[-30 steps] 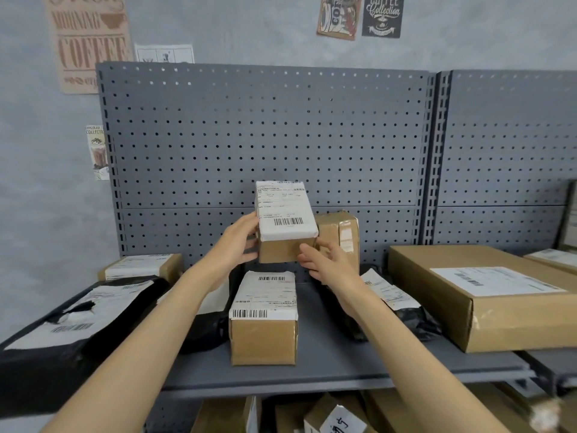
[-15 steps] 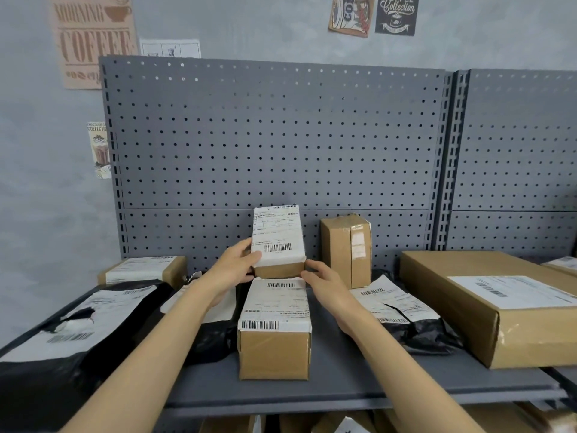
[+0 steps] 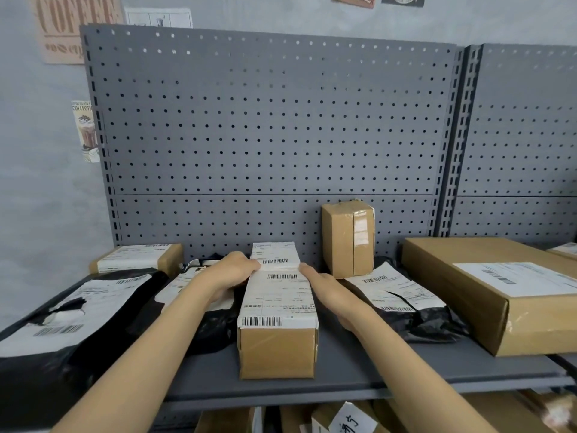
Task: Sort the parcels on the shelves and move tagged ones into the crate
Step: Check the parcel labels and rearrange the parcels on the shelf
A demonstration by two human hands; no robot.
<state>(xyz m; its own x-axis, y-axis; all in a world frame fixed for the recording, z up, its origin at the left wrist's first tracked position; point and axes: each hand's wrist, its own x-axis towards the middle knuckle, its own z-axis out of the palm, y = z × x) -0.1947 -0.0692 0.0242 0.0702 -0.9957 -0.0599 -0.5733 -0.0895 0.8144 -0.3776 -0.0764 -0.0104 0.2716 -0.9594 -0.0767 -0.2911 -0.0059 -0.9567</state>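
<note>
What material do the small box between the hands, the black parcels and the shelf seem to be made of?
Small box: brown cardboard, matte, with a white paper label.
Black parcels: probably thin plastic film, glossy and wrinkled.
Shelf: likely painted metal, even grey; its back panel is perforated.

wall (image 3: 46, 198): grey, coffee posters (image 3: 75, 26) | pegboard (image 3: 265, 120): grey | shelf (image 3: 343, 379): grey

grey shelf (image 3: 359, 370), cardboard boxes (image 3: 276, 348), black mailers (image 3: 415, 310)

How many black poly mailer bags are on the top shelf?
3: one at far left, one under the left hand, one right of the right hand. More may lie hidden behind.
</note>
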